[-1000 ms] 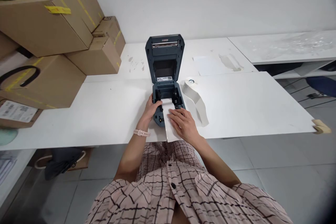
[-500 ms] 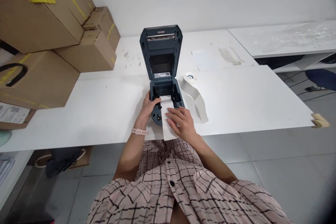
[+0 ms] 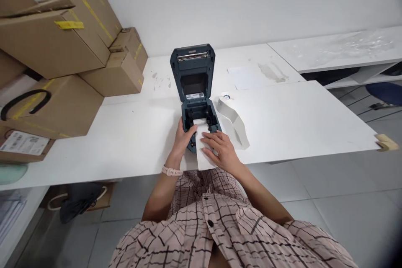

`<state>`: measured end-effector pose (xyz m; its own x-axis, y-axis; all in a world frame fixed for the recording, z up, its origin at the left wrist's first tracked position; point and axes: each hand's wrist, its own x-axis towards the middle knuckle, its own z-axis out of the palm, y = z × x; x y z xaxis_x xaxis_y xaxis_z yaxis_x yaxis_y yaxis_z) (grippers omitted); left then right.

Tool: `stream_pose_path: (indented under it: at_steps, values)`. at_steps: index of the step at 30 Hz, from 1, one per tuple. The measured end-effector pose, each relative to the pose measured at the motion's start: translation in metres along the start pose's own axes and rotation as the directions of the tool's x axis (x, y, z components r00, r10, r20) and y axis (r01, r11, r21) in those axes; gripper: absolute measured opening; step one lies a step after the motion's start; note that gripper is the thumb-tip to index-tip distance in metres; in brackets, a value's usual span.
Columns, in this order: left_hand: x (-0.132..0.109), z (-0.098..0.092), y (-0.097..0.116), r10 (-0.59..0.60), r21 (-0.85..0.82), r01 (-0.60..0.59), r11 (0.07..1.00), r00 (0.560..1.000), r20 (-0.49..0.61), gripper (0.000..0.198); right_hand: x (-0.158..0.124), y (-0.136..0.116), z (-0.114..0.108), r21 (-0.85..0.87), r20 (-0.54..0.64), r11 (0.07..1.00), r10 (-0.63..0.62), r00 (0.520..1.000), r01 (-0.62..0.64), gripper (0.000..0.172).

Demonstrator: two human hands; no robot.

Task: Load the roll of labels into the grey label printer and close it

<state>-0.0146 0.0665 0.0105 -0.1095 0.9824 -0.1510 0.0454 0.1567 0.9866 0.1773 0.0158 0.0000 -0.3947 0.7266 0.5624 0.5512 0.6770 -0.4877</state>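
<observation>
A dark blue-grey label printer [image 3: 191, 76] stands on the white table with its lid raised. White label paper [image 3: 204, 158] comes out of its bay and hangs toward the table's front edge. My left hand [image 3: 182, 137] is closed around the printer's left side, its thumb over the rim by the paper's left edge. On the paper and the printer's right front lies my right hand [image 3: 221, 150], fingers stretched out and slightly apart. Whatever is under its fingers is hidden. To the printer's right, a loose curled strip of label backing [image 3: 234, 120] rests on the table.
Stacked cardboard boxes [image 3: 53, 42] with yellow tape fill the left end of the table [image 3: 282, 117]. A white sheet [image 3: 245, 77] lies behind the strip. Clear plastic wrap [image 3: 342, 48] covers part of the adjoining counter. A brown corner guard [image 3: 387, 142] sits on the right corner.
The camera view has tilted slightly, so the printer and boxes appear lower. Both hands keep nearly the same places on the printer and paper.
</observation>
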Motion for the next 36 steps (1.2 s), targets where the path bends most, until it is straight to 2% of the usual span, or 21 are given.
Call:
stream_pose_path:
  at_steps: [2,4,5,7,9,11,13,14,15,17,20,23,25,27,28,31,33,34,36]
  values:
    - [-0.021,0.001,-0.005,-0.004,0.013,0.004,1.000,1.000,0.002,0.095,0.011,0.002,-0.018,0.096,0.011,0.995,0.007,1.000,-0.008,0.031]
    - [-0.041,0.001,-0.012,-0.023,0.014,0.022,1.000,0.999,0.022,0.108,0.040,0.013,-0.040,0.197,-0.069,0.980,0.056,0.996,-0.041,0.034]
    - [-0.049,0.000,-0.015,-0.037,0.017,0.036,0.999,0.999,0.037,0.111,0.063,0.022,-0.051,0.219,-0.165,0.974,0.093,0.982,-0.056,0.036]
    - [-0.062,-0.001,-0.019,-0.060,0.033,0.059,0.998,0.996,0.059,0.113,0.121,0.044,-0.066,0.268,-0.259,0.958,0.175,0.950,-0.103,0.048]
    - [-0.071,-0.002,-0.020,-0.072,0.037,0.069,0.997,0.995,0.072,0.113,0.186,0.066,-0.071,0.404,-0.211,0.898,0.279,0.937,-0.176,0.057]
    - [-0.077,-0.003,-0.021,-0.055,0.021,0.054,0.998,0.994,0.093,0.114,0.241,0.082,-0.067,0.559,-0.058,0.768,0.410,0.910,-0.311,0.059]
    - [-0.081,-0.004,-0.022,-0.027,0.004,0.027,1.000,0.993,0.116,0.114,0.270,0.088,-0.061,0.646,0.079,0.651,0.463,0.883,-0.399,0.066]
    - [-0.081,-0.005,-0.022,-0.017,-0.001,0.017,1.000,0.992,0.122,0.112,0.273,0.087,-0.059,0.665,0.101,0.626,0.464,0.880,-0.407,0.070]
    - [-0.082,-0.006,-0.023,-0.014,-0.006,0.015,1.000,0.992,0.123,0.107,0.268,0.083,-0.058,0.669,0.086,0.634,0.453,0.887,-0.388,0.073]
    - [-0.081,-0.010,-0.025,-0.033,-0.023,0.035,0.999,0.995,0.099,0.093,0.238,0.069,-0.058,0.627,-0.025,0.720,0.401,0.916,-0.298,0.071]
    - [-0.074,-0.015,-0.021,-0.046,-0.071,0.047,0.996,0.999,0.004,0.082,0.163,0.041,-0.056,0.496,-0.203,0.855,0.287,0.936,-0.154,0.061]
    - [-0.066,-0.016,-0.010,0.007,-0.098,-0.017,0.995,0.995,-0.096,0.082,0.087,0.022,-0.044,0.454,-0.199,0.883,0.232,0.952,-0.121,0.049]
    - [-0.060,-0.012,0.000,0.026,-0.111,-0.041,0.993,0.991,-0.128,0.084,0.049,0.018,-0.031,0.449,-0.142,0.879,0.246,0.959,-0.159,0.044]
    - [-0.056,-0.005,0.007,0.008,-0.123,-0.023,0.992,0.993,-0.119,0.088,0.024,0.019,-0.015,0.512,-0.081,0.821,0.340,0.937,-0.253,0.052]
    - [-0.055,-0.001,0.009,-0.008,-0.132,-0.005,0.991,0.995,-0.102,0.091,0.016,0.021,-0.008,0.571,-0.043,0.758,0.410,0.911,-0.315,0.062]
    - [-0.051,0.009,0.007,-0.038,-0.173,0.029,0.984,0.998,-0.050,0.093,0.007,0.025,0.008,0.736,0.122,0.483,0.594,0.795,-0.474,0.096]
    - [-0.050,0.013,0.001,-0.018,-0.199,0.010,0.980,0.999,-0.039,0.089,0.007,0.027,0.012,0.777,0.208,0.353,0.638,0.741,-0.522,0.109]
    - [-0.049,0.014,-0.003,0.000,-0.202,-0.007,0.979,0.999,-0.034,0.087,0.008,0.027,0.013,0.781,0.227,0.328,0.644,0.730,-0.532,0.112]
    - [-0.047,0.015,-0.008,0.035,-0.194,-0.040,0.980,0.999,-0.030,0.082,0.007,0.027,0.013,0.767,0.229,0.345,0.641,0.733,-0.541,0.114]
